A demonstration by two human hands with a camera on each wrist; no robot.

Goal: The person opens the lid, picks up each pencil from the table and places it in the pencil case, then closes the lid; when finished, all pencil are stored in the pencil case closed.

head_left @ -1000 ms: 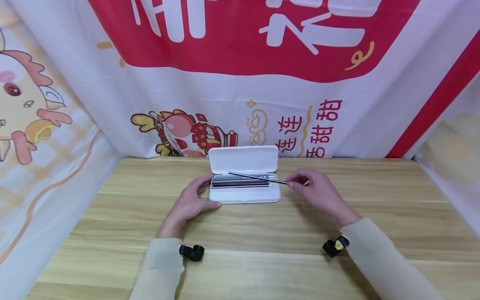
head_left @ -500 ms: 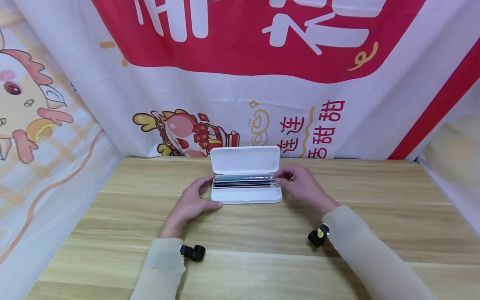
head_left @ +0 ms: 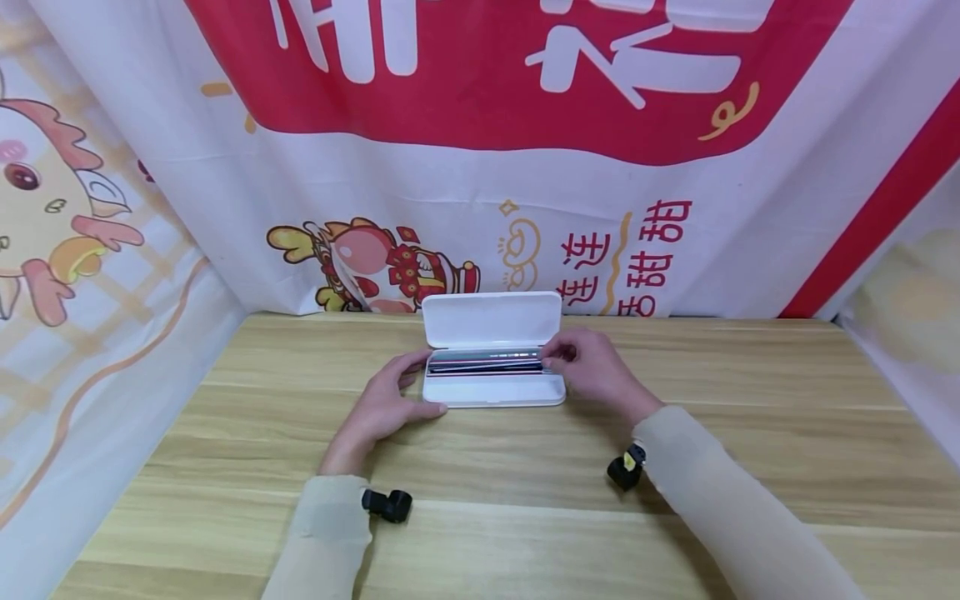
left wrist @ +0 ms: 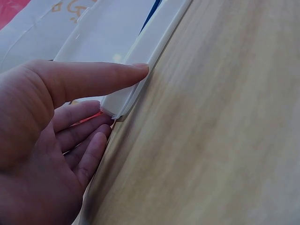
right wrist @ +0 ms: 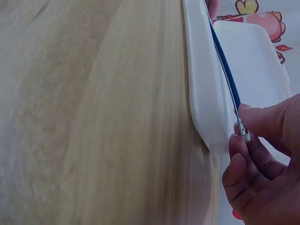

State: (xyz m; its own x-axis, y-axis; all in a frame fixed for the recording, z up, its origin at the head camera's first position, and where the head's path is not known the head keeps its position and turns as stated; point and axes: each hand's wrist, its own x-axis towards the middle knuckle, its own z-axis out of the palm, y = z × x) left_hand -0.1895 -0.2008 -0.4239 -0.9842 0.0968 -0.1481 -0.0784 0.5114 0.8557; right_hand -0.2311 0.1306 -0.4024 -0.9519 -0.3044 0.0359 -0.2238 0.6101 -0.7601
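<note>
An opened white pencil case [head_left: 495, 393] lies near the back of the table, its lid [head_left: 492, 320] raised behind it. Several dark pencils [head_left: 472, 364] lie lengthwise inside. My left hand [head_left: 382, 406] holds the case's left end, thumb along the front edge and fingers round the end and back corner. At the right end, my right hand [head_left: 596, 372] pinches a pencil [right wrist: 228, 77] by its eraser end between thumb and fingers. In the right wrist view the pencil slants along the case, its metal band and white eraser showing at the fingertips.
The wood-grain table [head_left: 495, 467] extends in front and to both sides. Behind it hangs a white and red printed cloth [head_left: 480, 183], close to the raised lid. Another printed cloth [head_left: 150, 292] hangs on the left.
The right hand has moved left with the pencil, from beyond the case's right end to over it. The pencil has come down among the others. The left hand stays in place.
</note>
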